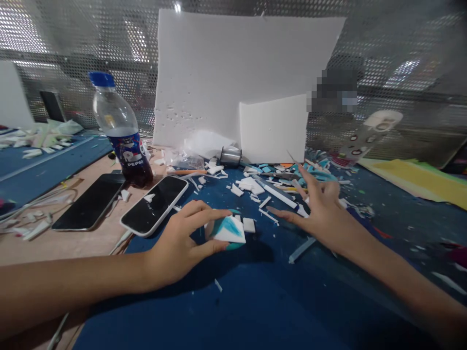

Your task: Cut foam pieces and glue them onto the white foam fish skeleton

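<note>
My left hand (pixel 184 240) pinches a small white foam piece with a teal-painted face (pixel 229 229) between thumb and fingers, just above the dark blue mat (pixel 255 301). A small white foam block (pixel 248 225) lies right beside that piece. My right hand (pixel 318 209) hovers open with fingers spread over a scatter of white foam strips (pixel 279 195) and teal scraps (pixel 314 172). Its fingertips are close to the strips; I cannot tell whether they touch.
Two phones lie face up at the left, one black (pixel 89 201) and one with a white case (pixel 155 205). A Pepsi bottle (pixel 120 131) stands behind them. White foam boards (pixel 233 78) lean on a perforated metal wall. Yellow sheets (pixel 419 180) lie at right.
</note>
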Tool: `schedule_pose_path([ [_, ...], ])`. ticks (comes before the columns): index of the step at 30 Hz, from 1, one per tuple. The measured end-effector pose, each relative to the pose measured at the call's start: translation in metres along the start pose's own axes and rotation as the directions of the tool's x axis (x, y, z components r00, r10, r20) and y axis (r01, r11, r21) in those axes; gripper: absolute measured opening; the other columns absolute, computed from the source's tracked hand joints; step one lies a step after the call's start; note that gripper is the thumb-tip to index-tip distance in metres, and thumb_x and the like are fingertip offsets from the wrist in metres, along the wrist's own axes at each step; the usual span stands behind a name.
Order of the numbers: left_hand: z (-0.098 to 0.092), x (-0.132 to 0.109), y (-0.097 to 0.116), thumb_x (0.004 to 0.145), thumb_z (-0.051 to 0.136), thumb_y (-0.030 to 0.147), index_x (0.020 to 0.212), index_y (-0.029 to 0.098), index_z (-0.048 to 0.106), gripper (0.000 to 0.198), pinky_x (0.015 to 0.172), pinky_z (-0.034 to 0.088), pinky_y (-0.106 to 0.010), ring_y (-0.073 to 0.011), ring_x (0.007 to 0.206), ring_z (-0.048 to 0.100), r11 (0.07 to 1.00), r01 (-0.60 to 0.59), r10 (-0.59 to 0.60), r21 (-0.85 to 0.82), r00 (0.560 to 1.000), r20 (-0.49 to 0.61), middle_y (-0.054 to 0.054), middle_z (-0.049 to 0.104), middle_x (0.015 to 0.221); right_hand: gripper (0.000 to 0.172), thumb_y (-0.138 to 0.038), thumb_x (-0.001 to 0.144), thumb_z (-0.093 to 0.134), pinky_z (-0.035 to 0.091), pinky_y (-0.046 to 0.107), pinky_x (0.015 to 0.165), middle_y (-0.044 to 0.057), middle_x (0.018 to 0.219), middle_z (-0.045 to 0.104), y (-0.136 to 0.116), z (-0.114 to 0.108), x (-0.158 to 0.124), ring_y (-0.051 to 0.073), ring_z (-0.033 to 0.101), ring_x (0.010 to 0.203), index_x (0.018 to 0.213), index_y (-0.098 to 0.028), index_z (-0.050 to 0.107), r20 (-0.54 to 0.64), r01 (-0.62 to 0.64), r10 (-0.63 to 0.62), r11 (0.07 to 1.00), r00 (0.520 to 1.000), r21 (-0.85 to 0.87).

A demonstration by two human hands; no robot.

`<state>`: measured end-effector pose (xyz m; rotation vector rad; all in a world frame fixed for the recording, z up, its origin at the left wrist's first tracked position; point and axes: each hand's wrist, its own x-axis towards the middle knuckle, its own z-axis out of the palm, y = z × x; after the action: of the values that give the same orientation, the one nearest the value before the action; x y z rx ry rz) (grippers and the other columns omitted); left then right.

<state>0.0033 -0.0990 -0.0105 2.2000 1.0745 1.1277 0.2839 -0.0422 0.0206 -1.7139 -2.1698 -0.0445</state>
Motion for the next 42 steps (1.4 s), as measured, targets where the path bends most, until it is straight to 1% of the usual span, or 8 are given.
schedule_pose_path([
  [4,0.000,-0.002,-0.001,0.078,0.063,0.024,0.110,0.021,0.057,0.032,0.075,0.046,-0.033,-0.0146,0.077,0.051,0.999,-0.041,0.041,-0.007,0.999,-0.022,-0.005,0.053,0.092,0.079,-0.065,0.079,0.039,0.042,0.034,0.048,0.017,0.080,0.061,0.003,-0.004,0.003,0.028,0.060,0.060,0.133,-0.009,0.030,0.048,-0.076,0.076,0.997,0.996,-0.017],
  [7,0.000,-0.002,-0.001,0.080,0.061,0.024,0.112,0.021,0.056,0.033,0.071,0.046,-0.032,-0.0147,0.076,0.050,1.000,-0.026,0.026,0.002,1.000,-0.015,-0.003,0.052,0.085,0.052,-0.058,0.087,0.027,0.035,0.030,0.042,0.002,0.046,0.050,-0.002,-0.003,0.002,0.019,0.049,0.038,0.101,-0.015,0.052,-0.050,-0.019,0.023,0.997,0.998,0.080],
  [11,-0.001,-0.001,0.000,0.078,0.063,0.024,0.112,0.020,0.056,0.034,0.069,0.045,-0.030,-0.0136,0.071,0.049,1.000,-0.004,0.004,-0.009,1.000,-0.009,0.000,0.050,0.074,0.033,-0.045,0.092,0.026,0.040,0.031,0.055,0.002,0.059,0.056,-0.018,-0.001,-0.013,0.017,0.055,0.051,0.090,-0.022,0.050,-0.099,0.205,-0.189,0.961,0.977,0.184],
  [14,-0.002,-0.001,0.001,0.077,0.065,0.024,0.111,0.019,0.056,0.036,0.069,0.045,-0.029,-0.0133,0.071,0.050,1.000,-0.005,0.005,-0.021,1.000,-0.010,0.000,0.052,0.074,0.017,-0.032,0.094,0.031,0.033,0.025,0.045,-0.004,0.052,0.046,-0.032,0.002,-0.031,0.011,0.043,0.041,0.096,-0.024,0.046,-0.070,0.345,-0.342,0.879,0.937,0.329],
  [19,-0.003,0.000,0.001,0.080,0.061,0.025,0.118,0.022,0.053,0.038,0.069,0.045,-0.027,-0.0132,0.075,0.051,0.989,-0.136,0.134,-0.061,0.990,-0.047,-0.002,0.053,0.083,0.023,-0.029,0.094,0.030,0.031,0.023,0.047,-0.001,0.065,0.045,-0.048,0.008,-0.045,0.011,0.040,0.054,0.075,-0.021,0.041,0.074,0.475,-0.572,0.740,0.817,0.477],
  [22,-0.002,-0.001,-0.001,0.081,0.060,0.022,0.117,0.022,0.054,0.036,0.072,0.046,-0.026,-0.0130,0.082,0.053,0.976,-0.203,0.200,-0.084,0.979,-0.044,-0.004,0.056,0.093,0.020,-0.024,0.094,0.027,0.033,0.024,0.053,0.000,0.070,0.042,-0.051,0.012,-0.044,0.013,0.039,0.061,0.080,-0.021,0.041,0.108,0.493,-0.608,0.724,0.787,0.483],
  [34,-0.002,-0.001,0.000,0.077,0.064,0.025,0.108,0.019,0.059,0.032,0.073,0.048,-0.024,-0.0133,0.084,0.056,0.967,-0.248,0.244,-0.057,0.968,-0.059,-0.005,0.058,0.094,0.016,-0.013,0.091,0.028,0.032,0.024,0.056,-0.001,0.074,0.037,-0.049,0.019,-0.046,0.012,0.037,0.064,0.079,-0.021,0.037,0.226,0.426,-0.593,0.748,0.773,0.509],
  [42,-0.004,-0.001,-0.002,0.078,0.063,0.025,0.110,0.024,0.059,0.032,0.075,0.049,-0.025,-0.0141,0.088,0.057,0.965,-0.255,0.254,-0.064,0.967,-0.031,-0.004,0.059,0.097,0.021,-0.013,0.092,0.028,0.032,0.023,0.055,-0.002,0.068,0.036,-0.051,0.017,-0.044,0.012,0.036,0.062,0.074,-0.021,0.034,0.197,0.462,-0.638,0.705,0.744,0.537],
])
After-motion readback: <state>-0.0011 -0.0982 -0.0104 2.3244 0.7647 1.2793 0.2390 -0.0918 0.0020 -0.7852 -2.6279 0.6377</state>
